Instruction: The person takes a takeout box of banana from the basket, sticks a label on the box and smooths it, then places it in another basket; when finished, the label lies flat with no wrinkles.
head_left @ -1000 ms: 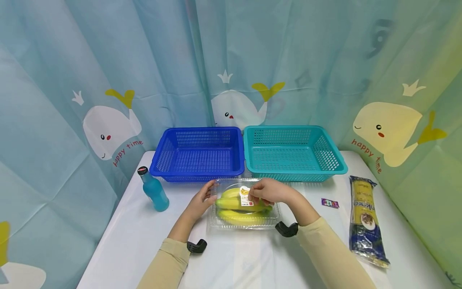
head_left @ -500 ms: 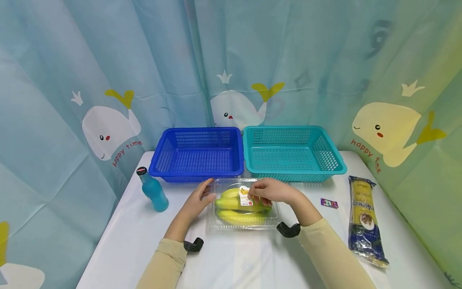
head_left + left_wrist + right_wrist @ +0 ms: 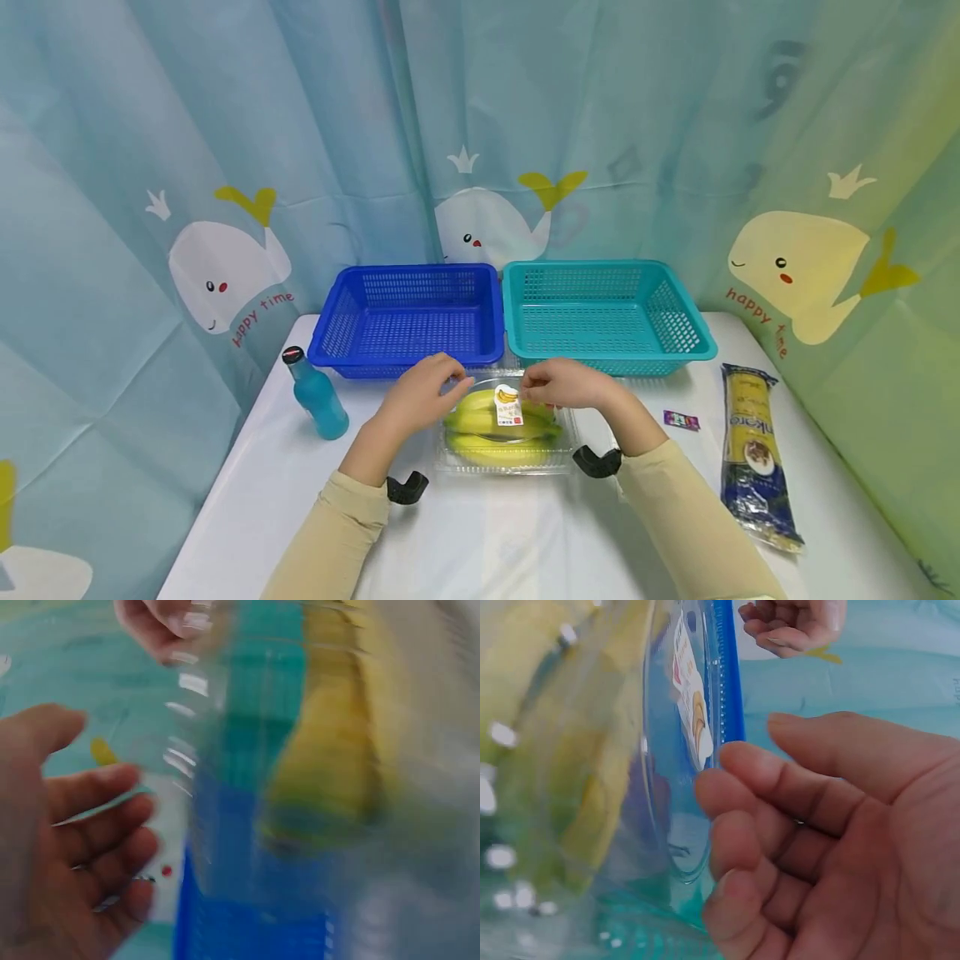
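Observation:
A clear plastic clamshell box [image 3: 457,463] with yellow-green bananas [image 3: 491,450] inside lies on the table. On its lid is a white label [image 3: 507,408] with a banana picture. My left hand [image 3: 423,393] hovers over the box's left end, fingers loosely bent and apart; in the left wrist view that hand [image 3: 90,840] holds nothing, and the box there is blurred. Just right of the label is my right hand [image 3: 568,385], above the lid. The right wrist view shows its fingers [image 3: 739,840] loosely curled close to the lid, with nothing between them and the thumb.
Behind the box stand a blue basket [image 3: 405,362] and a teal basket [image 3: 615,360], side by side. A blue bottle [image 3: 321,404] with a black cap is at left. To the right lie a small purple packet [image 3: 681,420] and a long yellow-and-blue pasta bag [image 3: 756,458].
My left hand has left the box's left side and risen up and inward over it. My right hand has drawn back slightly from the label, which now shows whole.

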`<state>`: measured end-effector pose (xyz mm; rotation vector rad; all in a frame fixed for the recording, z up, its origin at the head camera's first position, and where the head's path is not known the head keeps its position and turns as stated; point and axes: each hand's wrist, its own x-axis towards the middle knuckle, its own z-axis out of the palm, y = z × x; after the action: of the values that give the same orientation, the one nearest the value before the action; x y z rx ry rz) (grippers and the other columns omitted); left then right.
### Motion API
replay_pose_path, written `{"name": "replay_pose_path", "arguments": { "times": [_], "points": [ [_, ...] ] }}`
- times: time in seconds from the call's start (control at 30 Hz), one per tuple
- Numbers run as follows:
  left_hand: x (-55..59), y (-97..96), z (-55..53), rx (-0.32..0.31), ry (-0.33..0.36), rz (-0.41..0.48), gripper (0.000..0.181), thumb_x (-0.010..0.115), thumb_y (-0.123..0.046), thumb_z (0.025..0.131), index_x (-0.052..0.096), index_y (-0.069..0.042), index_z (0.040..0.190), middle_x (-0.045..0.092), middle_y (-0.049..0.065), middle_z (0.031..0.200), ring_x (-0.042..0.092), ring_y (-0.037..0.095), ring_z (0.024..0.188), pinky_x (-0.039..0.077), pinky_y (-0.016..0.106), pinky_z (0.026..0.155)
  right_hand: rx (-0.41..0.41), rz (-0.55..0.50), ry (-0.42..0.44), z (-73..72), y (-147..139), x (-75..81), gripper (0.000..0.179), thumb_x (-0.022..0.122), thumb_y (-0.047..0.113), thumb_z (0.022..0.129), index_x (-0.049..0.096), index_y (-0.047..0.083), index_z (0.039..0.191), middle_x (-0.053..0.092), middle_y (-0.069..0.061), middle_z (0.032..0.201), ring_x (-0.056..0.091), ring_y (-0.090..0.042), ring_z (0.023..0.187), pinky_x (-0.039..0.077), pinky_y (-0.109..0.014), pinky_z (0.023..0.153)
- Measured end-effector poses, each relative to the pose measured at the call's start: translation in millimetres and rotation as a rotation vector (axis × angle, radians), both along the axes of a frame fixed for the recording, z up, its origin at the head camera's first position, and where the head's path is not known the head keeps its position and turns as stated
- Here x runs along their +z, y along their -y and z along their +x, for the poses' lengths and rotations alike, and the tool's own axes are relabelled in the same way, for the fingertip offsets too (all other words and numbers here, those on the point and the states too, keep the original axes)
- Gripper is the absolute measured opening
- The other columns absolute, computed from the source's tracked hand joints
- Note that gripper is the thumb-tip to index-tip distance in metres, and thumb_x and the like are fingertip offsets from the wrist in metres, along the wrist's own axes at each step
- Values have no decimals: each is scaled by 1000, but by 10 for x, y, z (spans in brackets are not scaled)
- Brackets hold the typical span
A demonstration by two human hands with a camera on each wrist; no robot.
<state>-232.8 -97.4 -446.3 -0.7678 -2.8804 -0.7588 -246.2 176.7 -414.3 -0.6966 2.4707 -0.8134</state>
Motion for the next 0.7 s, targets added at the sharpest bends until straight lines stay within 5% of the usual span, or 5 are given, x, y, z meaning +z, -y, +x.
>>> {"name": "replay_pose_path", "arguments": {
  "times": [0.27, 0.43, 0.7],
  "points": [
    [173, -287, -147, -193, 212, -240, 45, 53, -56, 97, 49, -22, 68, 39, -9, 61, 37, 8, 54, 33, 25, 51, 86, 117, 2, -90, 104, -28, 20, 66, 27, 95, 61, 19, 78, 51, 5, 66, 48, -12, 56, 42, -28, 56],
    [231, -412, -173, -202, 305, -345, 50, 64, -59, 89, 44, -21, 64, 32, -9, 58, 30, 8, 52, 27, 26, 49, 123, 209, -49, -138, 186, -61, 30, 74, 33, 88, 54, 19, 70, 45, 7, 63, 41, -9, 55, 36, -26, 55],
    [224, -548, -204, -178, 293, -488, 49, 70, -66, 79, 51, -23, 64, 36, -10, 58, 36, 8, 55, 35, 27, 49, 141, 298, -82, -118, 254, -66, 37, 80, 34, 82, 50, 18, 69, 40, 7, 65, 36, -10, 60, 30, -25, 57]
  ]
}}
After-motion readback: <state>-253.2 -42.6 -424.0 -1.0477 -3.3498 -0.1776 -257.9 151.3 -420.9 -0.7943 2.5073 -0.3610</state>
